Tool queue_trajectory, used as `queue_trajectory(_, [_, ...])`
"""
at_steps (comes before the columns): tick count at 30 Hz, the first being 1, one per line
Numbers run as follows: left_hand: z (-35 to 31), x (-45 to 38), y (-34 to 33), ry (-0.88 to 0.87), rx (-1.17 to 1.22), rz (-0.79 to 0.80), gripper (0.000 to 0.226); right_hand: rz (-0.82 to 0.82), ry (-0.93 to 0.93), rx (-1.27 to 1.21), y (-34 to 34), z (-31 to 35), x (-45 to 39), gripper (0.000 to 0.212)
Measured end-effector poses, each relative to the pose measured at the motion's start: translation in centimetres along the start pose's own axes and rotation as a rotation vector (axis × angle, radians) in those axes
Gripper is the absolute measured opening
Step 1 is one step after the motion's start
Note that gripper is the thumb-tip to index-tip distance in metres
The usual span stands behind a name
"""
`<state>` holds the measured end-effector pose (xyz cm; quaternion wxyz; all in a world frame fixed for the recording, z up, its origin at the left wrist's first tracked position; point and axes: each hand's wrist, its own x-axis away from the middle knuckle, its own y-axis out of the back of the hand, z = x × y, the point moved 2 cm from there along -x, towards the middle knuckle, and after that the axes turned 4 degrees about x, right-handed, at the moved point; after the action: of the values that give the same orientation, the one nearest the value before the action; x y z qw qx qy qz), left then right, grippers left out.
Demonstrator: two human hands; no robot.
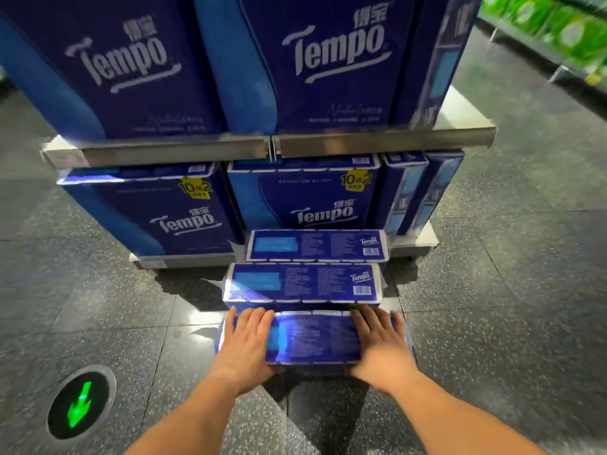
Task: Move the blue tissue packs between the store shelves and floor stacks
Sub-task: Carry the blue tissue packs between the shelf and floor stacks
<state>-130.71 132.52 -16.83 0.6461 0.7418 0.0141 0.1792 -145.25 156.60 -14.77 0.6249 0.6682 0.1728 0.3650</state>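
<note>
From the head view, 3 blue tissue packs lie in a stepped row on the dark floor (492, 290) in front of the store shelf (377, 139); the nearest pack (313, 336) is held at both ends, the left hand (246, 339) spread flat over its left end with fingers straight, the right hand (377, 336) laid likewise over its right end, thumbs apparently tucked at the near edge; whether it rests on the floor or hangs just above I cannot tell; I judge the step to be lifting or setting this pack at the floor stack, and the next move calls for an even squeeze from both ends so the soft wrap does not sag; its long axis runs left to right, printed face up, parallel to the middle pack (302, 284) and the far pack (317, 246) beside the lower shelf.
</note>
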Motion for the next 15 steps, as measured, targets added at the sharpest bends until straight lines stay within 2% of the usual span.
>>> queue_trajectory(3, [-0.2,1.4,5.6,-0.033,0.053,-0.041,0.106,-0.029,-0.005,0.042,5.3,0.5,1.8,0.103])
queue_trajectory(6, [-1.1,3.2,14.2,-0.058,0.03,-0.076,0.108,-0.056,-0.024,0.051,13.5,0.7,4.3,0.102])
queue_trajectory(11, [-2.7,6.3,32.6,-0.106,0.021,-0.164,0.104,-0.104,-0.05,0.058,31.0,1.0,8.2,0.107])
queue_trajectory(15, [-4.2,8.9,49.5,-0.145,0.0,-0.263,0.106,-0.226,-0.058,0.075,47.4,1.3,11.8,0.103])
